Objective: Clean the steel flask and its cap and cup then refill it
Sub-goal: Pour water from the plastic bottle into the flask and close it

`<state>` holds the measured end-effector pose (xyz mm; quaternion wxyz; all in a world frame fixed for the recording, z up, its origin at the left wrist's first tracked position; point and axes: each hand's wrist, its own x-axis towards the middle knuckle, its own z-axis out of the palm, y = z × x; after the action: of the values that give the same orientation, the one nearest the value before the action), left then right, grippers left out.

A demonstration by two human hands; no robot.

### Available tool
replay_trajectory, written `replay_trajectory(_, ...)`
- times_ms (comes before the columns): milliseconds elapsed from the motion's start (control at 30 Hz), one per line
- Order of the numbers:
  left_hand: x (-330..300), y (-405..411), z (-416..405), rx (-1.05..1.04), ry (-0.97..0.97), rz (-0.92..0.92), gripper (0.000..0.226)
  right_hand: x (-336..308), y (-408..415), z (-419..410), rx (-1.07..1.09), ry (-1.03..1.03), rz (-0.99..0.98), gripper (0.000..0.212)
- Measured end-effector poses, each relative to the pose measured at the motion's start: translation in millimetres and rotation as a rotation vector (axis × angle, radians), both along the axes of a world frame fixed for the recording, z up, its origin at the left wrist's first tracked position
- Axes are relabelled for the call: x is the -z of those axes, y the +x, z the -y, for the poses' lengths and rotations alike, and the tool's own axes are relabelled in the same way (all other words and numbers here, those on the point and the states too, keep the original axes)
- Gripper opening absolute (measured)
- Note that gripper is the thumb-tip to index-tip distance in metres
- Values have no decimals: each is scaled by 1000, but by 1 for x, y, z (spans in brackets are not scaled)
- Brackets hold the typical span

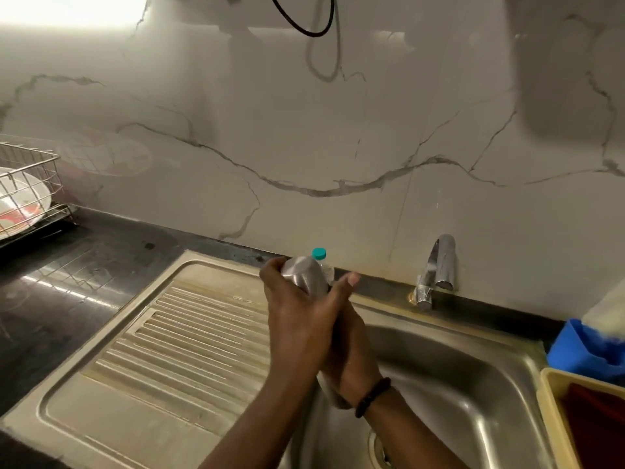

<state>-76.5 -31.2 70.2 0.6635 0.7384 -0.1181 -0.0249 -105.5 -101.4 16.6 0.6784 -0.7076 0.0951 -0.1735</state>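
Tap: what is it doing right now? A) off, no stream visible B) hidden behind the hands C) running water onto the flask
A: the tap stands in plain view right of the steel flask, with no water falling from its spout.

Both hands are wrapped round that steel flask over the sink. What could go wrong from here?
The flask is held tilted between the left hand and right hand above the sink; if wet, it might slip and bang the steel basin. The small bottle with a teal cap stands right behind it on the ledge, so a swing of the flask could tip it over.
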Motion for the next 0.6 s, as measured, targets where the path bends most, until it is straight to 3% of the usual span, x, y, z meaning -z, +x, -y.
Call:
replay_trajectory(33, -4, -1, 2, -70, -47, 0, 77, 0, -2, 0, -45, 104, 55, 54)
replay_trajectory(100, -7, 7, -3, -65, -133, 41, 59, -6, -6, 3, -94, 13, 56, 54)
replay_trajectory(200, -6, 29, -22, 322, -196, 129, 53, -14, -2, 22, -202, -381, -10, 87)
replay_trajectory(300, -11, 45, -35, 672, -309, 162, 55, -19, -4, 35, -430, -276, -71, 96)
replay_trajectory(400, -16, 56, -41, 825, -259, 192, 53, -23, -4, 30, -477, -229, -86, 93)
replay_trajectory(500, -15, 66, -51, 773, -193, 133, 52, -18, 8, 23, -454, -258, -131, 87)
replay_trajectory(600, 2, 61, -65, 509, -48, 127, 67, -7, 19, 9, -386, -250, -162, 79)
